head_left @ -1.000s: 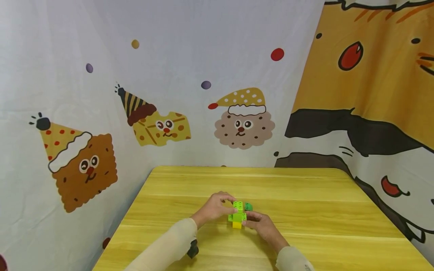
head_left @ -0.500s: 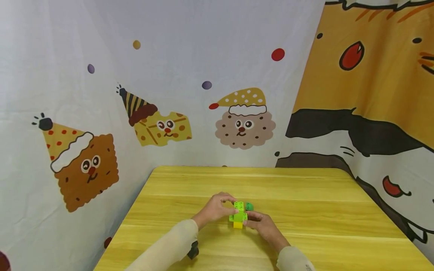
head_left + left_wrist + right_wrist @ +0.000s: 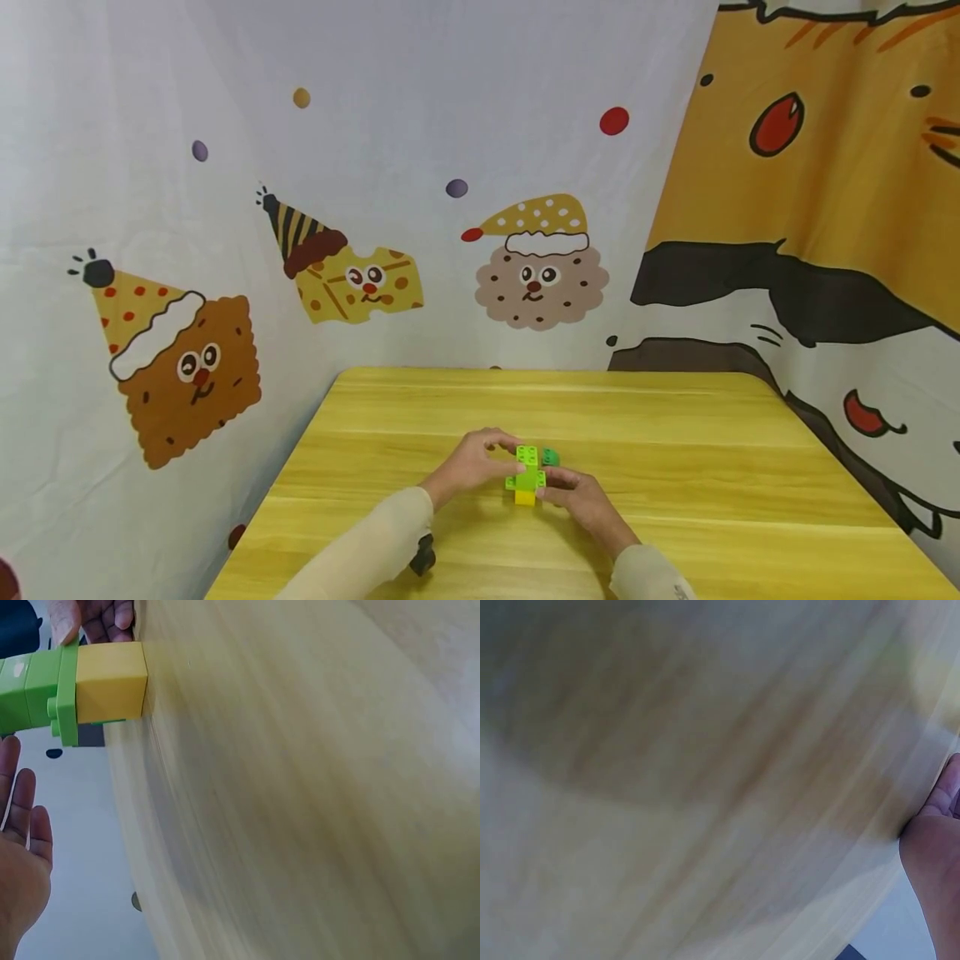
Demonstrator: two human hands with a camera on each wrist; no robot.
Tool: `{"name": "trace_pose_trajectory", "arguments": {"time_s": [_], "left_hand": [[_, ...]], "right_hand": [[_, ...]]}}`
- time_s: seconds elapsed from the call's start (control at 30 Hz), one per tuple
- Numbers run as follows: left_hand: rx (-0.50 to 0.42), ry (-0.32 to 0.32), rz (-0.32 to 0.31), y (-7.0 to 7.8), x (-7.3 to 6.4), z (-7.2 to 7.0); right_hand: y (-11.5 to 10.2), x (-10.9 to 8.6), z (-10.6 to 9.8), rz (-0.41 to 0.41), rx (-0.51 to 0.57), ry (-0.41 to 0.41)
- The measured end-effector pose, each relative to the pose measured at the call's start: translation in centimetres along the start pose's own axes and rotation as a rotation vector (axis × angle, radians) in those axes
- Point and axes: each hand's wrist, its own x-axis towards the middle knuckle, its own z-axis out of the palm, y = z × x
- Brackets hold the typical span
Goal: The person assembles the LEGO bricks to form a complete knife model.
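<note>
A toy-brick tower stands upright on the table in the head view, between the two hands. Its base is a yellow brick (image 3: 525, 497), topped by a wider lime green plate (image 3: 67, 696) with studs jutting out at the sides. Lime green bricks (image 3: 527, 477) rise above that. My left hand (image 3: 474, 461) holds the upper green bricks between thumb and fingers from the left. From the right, my right hand (image 3: 581, 497) pinches the tower low down, at the green plate. The right wrist view catches only part of that hand (image 3: 934, 847), at its right edge.
A darker green brick (image 3: 551, 457) lies just behind and right of the tower. The wooden table (image 3: 712, 467) reaches back to a printed cloth (image 3: 420, 100). A small black object (image 3: 423, 556) shows by the left sleeve.
</note>
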Motion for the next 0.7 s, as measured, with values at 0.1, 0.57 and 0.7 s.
{"name": "trace_pose_trajectory", "arguments": {"time_s": [0.1,0.57,0.7], "left_hand": [[-0.003,-0.004,-0.023,-0.3,-0.1,-0.3],[-0.014,-0.028,-0.089,-2.2,-0.7,-1.0],[-0.027,-0.045,-0.111,-2.7,-1.0,-0.7]], "right_hand": [[0.0,-0.1,0.0,0.004,0.008,-0.007],[-0.3,-0.1,0.2,-0.001,0.009,0.031],[-0.1,-0.1,0.2,-0.004,0.018,0.020]]}}
